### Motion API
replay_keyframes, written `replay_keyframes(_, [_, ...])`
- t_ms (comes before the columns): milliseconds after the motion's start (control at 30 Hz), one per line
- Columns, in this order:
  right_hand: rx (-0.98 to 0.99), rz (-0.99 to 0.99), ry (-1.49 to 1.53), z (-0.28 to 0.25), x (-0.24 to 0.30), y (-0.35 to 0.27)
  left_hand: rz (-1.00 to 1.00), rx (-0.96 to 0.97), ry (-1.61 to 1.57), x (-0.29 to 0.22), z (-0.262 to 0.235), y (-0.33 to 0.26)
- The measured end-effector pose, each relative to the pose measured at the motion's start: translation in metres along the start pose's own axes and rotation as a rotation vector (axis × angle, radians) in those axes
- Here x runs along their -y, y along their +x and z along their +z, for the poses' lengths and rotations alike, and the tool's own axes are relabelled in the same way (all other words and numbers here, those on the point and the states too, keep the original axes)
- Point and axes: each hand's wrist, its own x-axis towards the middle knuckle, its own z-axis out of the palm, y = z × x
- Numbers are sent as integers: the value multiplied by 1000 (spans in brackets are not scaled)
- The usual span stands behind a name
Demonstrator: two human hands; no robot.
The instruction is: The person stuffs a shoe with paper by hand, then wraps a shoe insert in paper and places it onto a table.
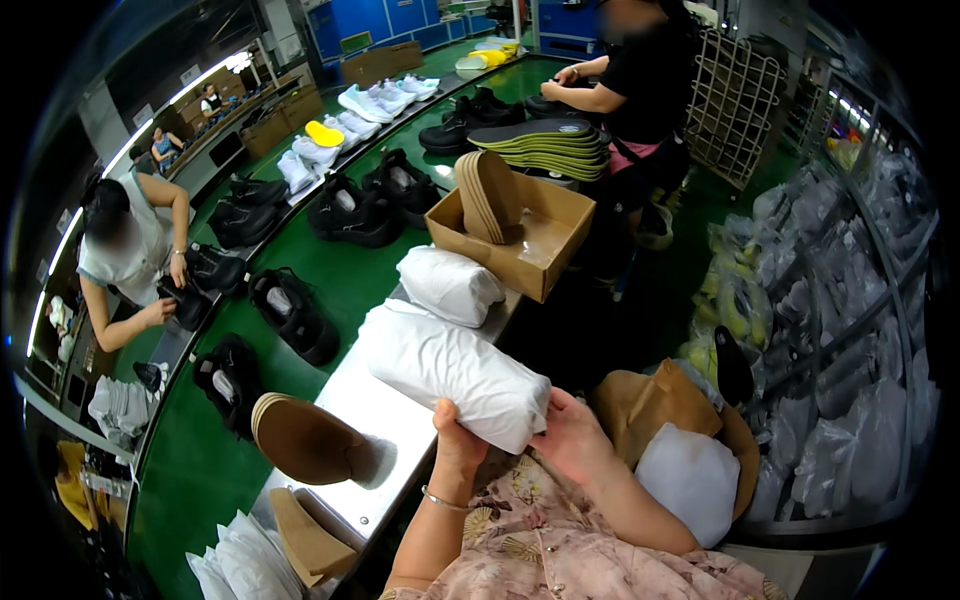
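The left hand (457,432) is gripping the near end of a long white paper-wrapped bundle (450,372), with its fingers curled together around the lower edge of the paper, and a thin bracelet (443,500) is sitting on the wrist below them. The right hand (572,436) is pressing against the same end from the other side; its fingers are lying flat and close together on the paper, and the thumb is touching the corner of the bundle. The bundle is stretching away from the fingertips, up and to the left, and it is resting on a metal work surface (400,440). Just beyond the far end of it, a second white bundle (450,285) is lying on the same surface. Further from the fingers, a cardboard box (545,235) is holding a stack of tan insoles (488,195) that is standing on edge. To the left of the left hand, a brown insole (305,438) is lying on the metal, well apart from the fingers. To the right of the right hand, a white sack (692,480) is sitting inside a brown paper bag (640,405). Past the metal surface, black shoes (292,312) are lying along a green conveyor belt (340,275), where another person (130,255) is bending over one shoe.
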Motion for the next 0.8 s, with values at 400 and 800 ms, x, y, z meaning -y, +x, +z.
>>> replay_keyframes(400, [281,-45,440,20,-24,3,-254,60,-458,3,36,-13])
replay_keyframes(800, [-117,-417,-782,7,9,-6,26,-149,15,-24,-13,-1])
